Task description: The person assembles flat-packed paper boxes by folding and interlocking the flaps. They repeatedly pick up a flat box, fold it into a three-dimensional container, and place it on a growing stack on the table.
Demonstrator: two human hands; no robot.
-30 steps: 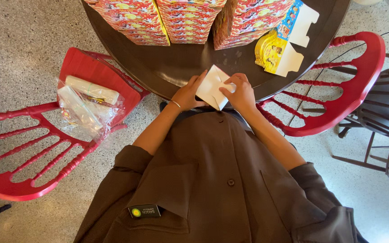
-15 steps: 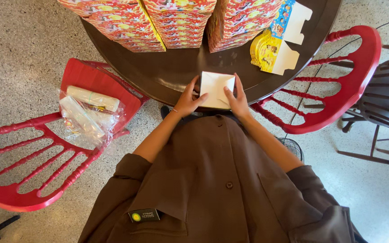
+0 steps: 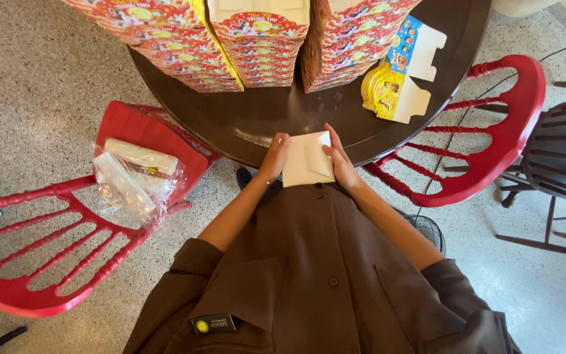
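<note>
A white cardboard box blank (image 3: 306,159) is held between both hands at the near edge of the round dark table (image 3: 276,118). My left hand (image 3: 274,156) grips its left side, fingers curled over the edge. On the right side my right hand (image 3: 340,160) holds it, with the thumb pressing a folded flap. The blank rests over my brown shirt front, its plain inner side facing up.
Stacks of red printed boxes (image 3: 257,39) fill the far half of the table. A flat yellow and blue box blank (image 3: 394,85) lies at the right. A red chair (image 3: 67,223) on the left carries clear plastic bags (image 3: 132,183). Another red chair (image 3: 492,131) and a dark chair (image 3: 565,157) stand right.
The white blank has turned from tilted to square and come nearer to my body, at the table's edge. A flap is now folded over its face.
</note>
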